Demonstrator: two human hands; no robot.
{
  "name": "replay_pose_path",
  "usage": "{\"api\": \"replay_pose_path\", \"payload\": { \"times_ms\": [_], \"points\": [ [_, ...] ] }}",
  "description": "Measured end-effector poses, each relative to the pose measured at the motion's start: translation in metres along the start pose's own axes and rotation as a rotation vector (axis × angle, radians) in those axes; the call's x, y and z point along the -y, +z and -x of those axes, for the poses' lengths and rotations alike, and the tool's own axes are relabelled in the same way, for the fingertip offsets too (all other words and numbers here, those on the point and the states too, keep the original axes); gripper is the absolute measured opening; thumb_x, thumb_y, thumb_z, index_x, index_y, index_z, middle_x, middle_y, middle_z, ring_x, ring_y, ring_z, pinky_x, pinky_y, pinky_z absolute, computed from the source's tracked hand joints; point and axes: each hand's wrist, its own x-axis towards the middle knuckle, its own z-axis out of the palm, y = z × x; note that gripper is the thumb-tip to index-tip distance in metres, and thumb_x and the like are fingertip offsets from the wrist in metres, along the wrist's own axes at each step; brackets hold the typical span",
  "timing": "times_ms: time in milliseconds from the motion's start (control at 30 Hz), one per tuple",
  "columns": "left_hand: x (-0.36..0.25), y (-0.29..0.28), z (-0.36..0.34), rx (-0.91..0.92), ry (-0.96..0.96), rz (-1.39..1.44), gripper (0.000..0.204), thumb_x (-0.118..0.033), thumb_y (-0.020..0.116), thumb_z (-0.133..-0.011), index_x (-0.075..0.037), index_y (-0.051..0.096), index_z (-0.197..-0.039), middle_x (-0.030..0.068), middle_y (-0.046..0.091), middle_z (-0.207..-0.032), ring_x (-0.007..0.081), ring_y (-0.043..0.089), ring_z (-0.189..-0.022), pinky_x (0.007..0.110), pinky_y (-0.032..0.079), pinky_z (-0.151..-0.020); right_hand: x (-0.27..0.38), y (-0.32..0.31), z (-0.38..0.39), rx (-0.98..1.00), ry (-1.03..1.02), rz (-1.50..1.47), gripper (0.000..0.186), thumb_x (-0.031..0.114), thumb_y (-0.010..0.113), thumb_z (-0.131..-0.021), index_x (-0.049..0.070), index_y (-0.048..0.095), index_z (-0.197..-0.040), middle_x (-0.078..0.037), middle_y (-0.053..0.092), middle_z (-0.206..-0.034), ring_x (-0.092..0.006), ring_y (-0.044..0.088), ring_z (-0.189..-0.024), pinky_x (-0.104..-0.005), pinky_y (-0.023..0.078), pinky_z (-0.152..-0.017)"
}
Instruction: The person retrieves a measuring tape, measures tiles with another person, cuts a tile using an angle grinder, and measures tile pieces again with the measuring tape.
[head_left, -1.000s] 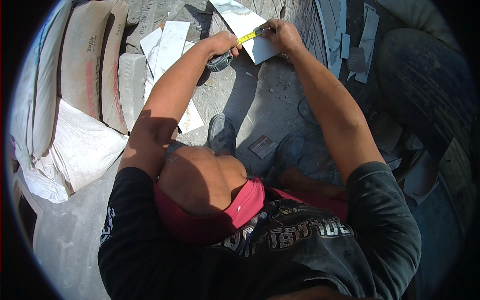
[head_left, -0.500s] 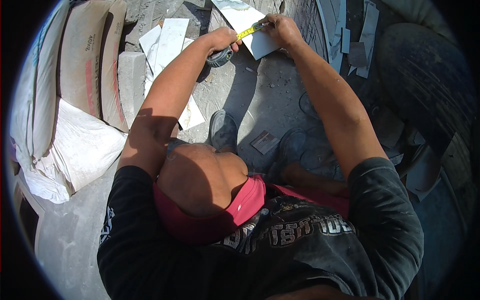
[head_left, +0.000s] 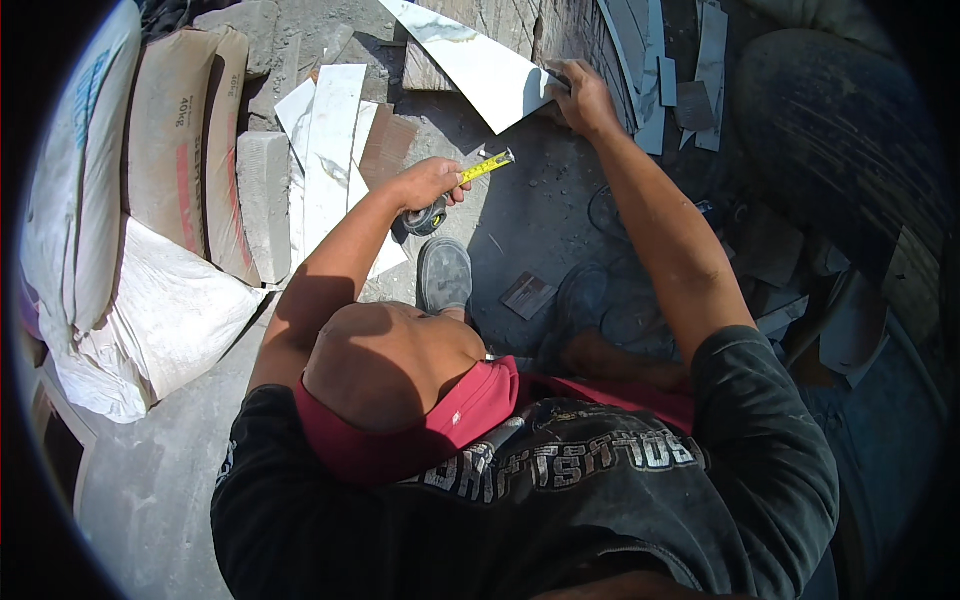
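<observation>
My left hand (head_left: 432,184) is closed around a dark tape measure (head_left: 427,217). A short length of its yellow blade (head_left: 485,167) sticks out toward the upper right, its hooked tip free in the air. Beyond it, a white marble-patterned tile piece (head_left: 478,62) with a pointed near corner lies on a worn wooden board (head_left: 428,68). My right hand (head_left: 588,100) is at the tile's right corner, fingers drawn together. Something small and dark shows between thumb and fingers there; its kind cannot be made out.
Cut tile strips (head_left: 335,130) and a brown tile piece (head_left: 387,145) lie left of the board. Filled sacks (head_left: 170,140) and a pale block (head_left: 263,200) stand at the left. More offcuts (head_left: 711,70) lie at the right. A small brown fragment (head_left: 528,296) rests between my feet.
My left hand has drawn the tape measure back from the tile, toward me. The right hand has let go of the blade's end and stays by the tile. The view has shifted slightly.
</observation>
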Motion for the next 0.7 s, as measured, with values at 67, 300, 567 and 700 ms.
{"api": "replay_pose_path", "payload": {
  "times_ms": [67,300,567,700],
  "points": [
    [0.009,0.027,-0.001,-0.063,-0.004,-0.132,0.026,-0.018,0.045,-0.095,0.002,0.061,-0.097,0.0095,0.064,-0.081,0.0181,0.061,-0.075,0.032,0.049,-0.073,0.001,-0.002,0.015,0.112,-0.029,0.051,0.039,0.008,0.067,-0.082,0.009,0.059,-0.120,-0.015,0.061,-0.114,-0.0338,0.059,-0.105,-0.0386,0.048,-0.090],
    [0.046,0.065,-0.021,-0.286,0.277,-0.621,0.026,-0.022,0.053,-0.091,0.001,0.065,-0.097,0.0225,0.064,-0.091,0.0406,0.060,-0.089,0.047,0.046,-0.081,0.013,0.000,0.041,0.110,0.043,0.053,0.043,0.007,0.068,-0.080,0.007,0.056,-0.122,-0.017,0.059,-0.115,-0.0357,0.055,-0.110,-0.0399,0.045,-0.095],
    [0.002,0.041,-0.043,-0.516,0.031,0.561,0.054,-0.035,0.043,-0.100,0.000,0.031,-0.139,0.0187,0.050,-0.128,0.0302,0.051,-0.118,0.041,0.044,-0.096,0.021,-0.009,0.084,0.014,0.178,-0.038,0.043,0.009,0.069,-0.079,0.005,0.056,-0.120,-0.018,0.060,-0.114,-0.0363,0.056,-0.109,-0.0398,0.045,-0.094],
    [-0.013,0.028,-0.058,-0.502,0.078,0.739,0.047,-0.033,0.043,-0.101,0.000,0.036,-0.134,0.0167,0.050,-0.125,0.0292,0.053,-0.115,0.042,0.042,-0.098,-0.003,-0.023,0.125,-0.116,0.122,0.061,0.039,0.011,0.068,-0.081,0.003,0.059,-0.119,-0.017,0.060,-0.114,-0.0342,0.057,-0.108,-0.0390,0.045,-0.094]
  ]
}}
